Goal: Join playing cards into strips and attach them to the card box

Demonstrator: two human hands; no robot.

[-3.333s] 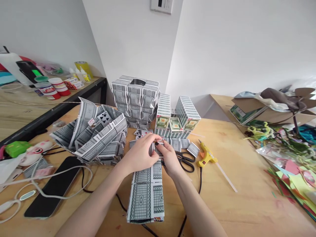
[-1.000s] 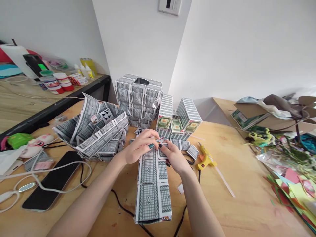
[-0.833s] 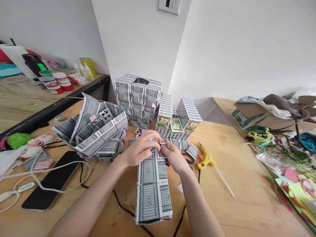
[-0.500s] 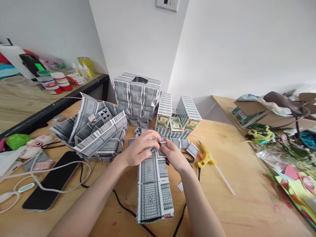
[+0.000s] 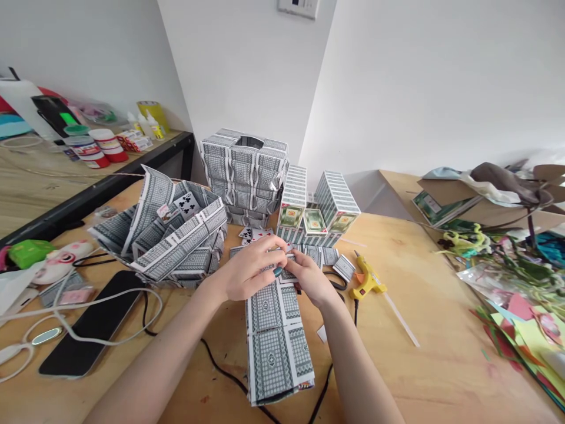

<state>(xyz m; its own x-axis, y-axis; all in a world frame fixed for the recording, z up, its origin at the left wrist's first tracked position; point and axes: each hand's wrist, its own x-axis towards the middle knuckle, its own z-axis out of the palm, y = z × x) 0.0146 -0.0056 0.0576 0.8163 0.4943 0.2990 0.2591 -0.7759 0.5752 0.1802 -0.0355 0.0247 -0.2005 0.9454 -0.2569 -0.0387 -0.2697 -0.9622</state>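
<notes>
Evidently, both hands were gathered at the far end of a long card-covered block (image 5: 271, 341), which stretched back toward the person above the wooden table (image 5: 441, 282), between the two forearms. The left hand (image 5: 249, 270) lay over that end with its fingers half curled and its dark-nailed thumb low against the block. The right hand (image 5: 311, 281) came in from the other side, thumb and fingers bent close together beside the left fingertips. What the fingertips pinched was hidden, so how tightly either grip was closed could not be told.

Just beyond the right hand lay a row of card pieces (image 5: 330, 256), with a black scissor handle (image 5: 338, 280) and a yellow glue gun (image 5: 367, 280) near it. Loose playing cards (image 5: 253, 234) lay beyond the left hand, and an untidy folded-card container (image 5: 176, 238) stood to its left.
</notes>
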